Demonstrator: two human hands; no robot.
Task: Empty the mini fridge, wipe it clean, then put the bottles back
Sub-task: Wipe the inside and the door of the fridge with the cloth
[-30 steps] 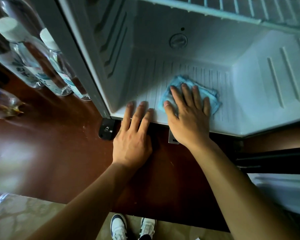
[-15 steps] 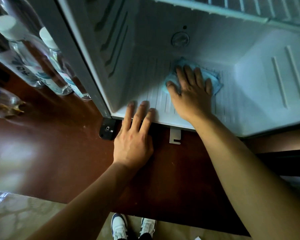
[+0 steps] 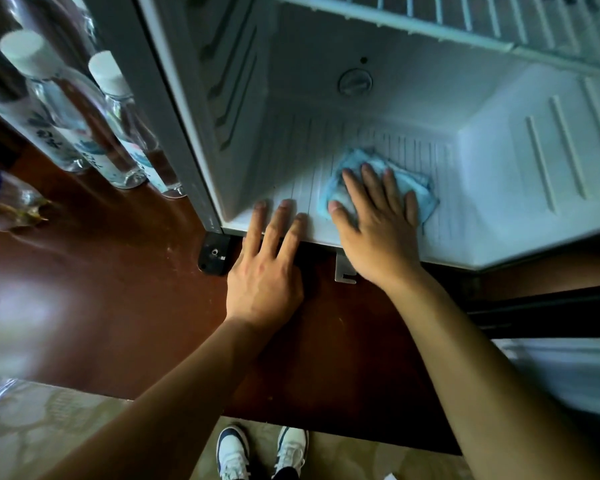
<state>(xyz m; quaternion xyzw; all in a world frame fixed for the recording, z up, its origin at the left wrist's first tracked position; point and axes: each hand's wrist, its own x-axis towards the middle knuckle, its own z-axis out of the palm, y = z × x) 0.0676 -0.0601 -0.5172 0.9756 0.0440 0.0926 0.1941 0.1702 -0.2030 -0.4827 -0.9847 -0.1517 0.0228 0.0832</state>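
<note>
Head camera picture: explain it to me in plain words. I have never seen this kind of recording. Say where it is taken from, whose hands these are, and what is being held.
There is no machine here. A person wears a camera on the head, and it looks forward and down at their own arms and shoes.

The white box is a mini fridge with its door open. No bottles show inside it. The right hand lies flat on a blue cloth, pressing it against the ribbed fridge floor. It presses rather than grips. The left hand holds nothing; its fingertips rest on the fridge's front edge.

The fridge stands on a dark brown surface. To its left stand clear bottles with white caps, already taken out.
</note>
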